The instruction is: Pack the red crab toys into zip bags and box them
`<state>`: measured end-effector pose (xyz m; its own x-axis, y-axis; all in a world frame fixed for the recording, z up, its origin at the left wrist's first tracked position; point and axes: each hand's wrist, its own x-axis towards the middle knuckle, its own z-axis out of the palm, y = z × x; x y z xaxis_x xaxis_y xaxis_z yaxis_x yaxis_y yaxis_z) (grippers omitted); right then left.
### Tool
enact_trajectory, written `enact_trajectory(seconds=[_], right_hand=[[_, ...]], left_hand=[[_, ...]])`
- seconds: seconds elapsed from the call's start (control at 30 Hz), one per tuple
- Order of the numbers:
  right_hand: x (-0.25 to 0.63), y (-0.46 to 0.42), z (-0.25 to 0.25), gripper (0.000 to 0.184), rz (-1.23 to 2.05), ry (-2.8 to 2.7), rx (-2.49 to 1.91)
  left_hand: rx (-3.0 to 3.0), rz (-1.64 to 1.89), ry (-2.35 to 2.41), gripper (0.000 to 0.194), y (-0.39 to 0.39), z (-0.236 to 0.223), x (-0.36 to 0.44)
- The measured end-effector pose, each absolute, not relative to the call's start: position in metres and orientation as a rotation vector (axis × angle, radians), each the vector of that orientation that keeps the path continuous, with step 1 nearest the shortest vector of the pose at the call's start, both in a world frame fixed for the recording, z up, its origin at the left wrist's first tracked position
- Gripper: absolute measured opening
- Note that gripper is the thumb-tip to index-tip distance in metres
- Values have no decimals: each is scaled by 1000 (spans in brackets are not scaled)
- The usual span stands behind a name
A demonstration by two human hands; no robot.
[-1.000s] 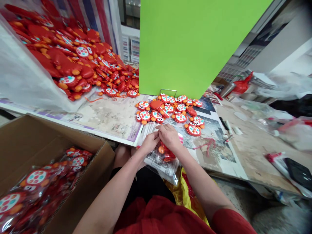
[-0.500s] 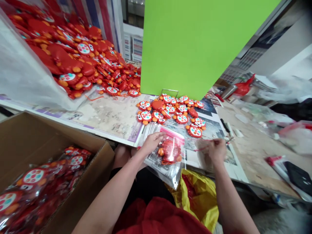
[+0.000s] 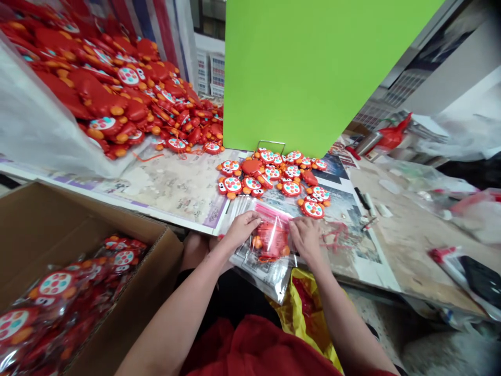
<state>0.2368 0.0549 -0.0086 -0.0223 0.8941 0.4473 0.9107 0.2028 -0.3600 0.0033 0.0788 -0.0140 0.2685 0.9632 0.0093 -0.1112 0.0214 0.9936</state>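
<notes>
Head view: on my feed both hands work low at the table's near edge. L hand (image 3: 243,230) has thumb + fingers closed on the left edge of a clear bag (image 3: 279,284), up by its pink strip (image 3: 268,211). R hand (image 3: 307,237) has bent fingers at the bag's upper right corner, touching it; can't tell from here if they pinch the film.

Red toy (image 3: 273,241) w/ orange feet is inside the bag, btwn the hands, plain back up. Bag's near end pokes out past the table (image 3: 164,190) edge, over the lap.

Just far of the hands I get a loose toy cluster (image 3: 290,188), mostly w/ dotted white discs up, at the foot of a green board (image 3: 313,78). Pink scraps (image 3: 335,235) lie right of R hand, a dark marker (image 3: 359,199) a bit farther, phone (image 3: 481,279) well right.

Far left: big toy heap (image 3: 129,99) in a white sack (image 3: 50,120). Near left: cardboard box (image 3: 156,261) w/ bagged toys (image 3: 57,284). Yellow bag (image 3: 299,313) sits below the table, btwn lap & R forearm.
</notes>
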Motion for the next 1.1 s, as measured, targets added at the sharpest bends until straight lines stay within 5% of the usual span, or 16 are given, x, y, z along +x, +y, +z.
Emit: enact_trajectory(seconds=[0.37, 0.77, 1.1], right_hand=[[249, 40, 3, 30, 898, -1376, -1384], [253, 39, -9, 17, 859, -1357, -1324], [236, 36, 8, 39, 943, -1429, -1476]], left_hand=[[1030, 997, 854, 38, 75, 1, 1], [995, 1046, 803, 9, 78, -7, -2], [1071, 1071, 795, 14, 76, -5, -5]])
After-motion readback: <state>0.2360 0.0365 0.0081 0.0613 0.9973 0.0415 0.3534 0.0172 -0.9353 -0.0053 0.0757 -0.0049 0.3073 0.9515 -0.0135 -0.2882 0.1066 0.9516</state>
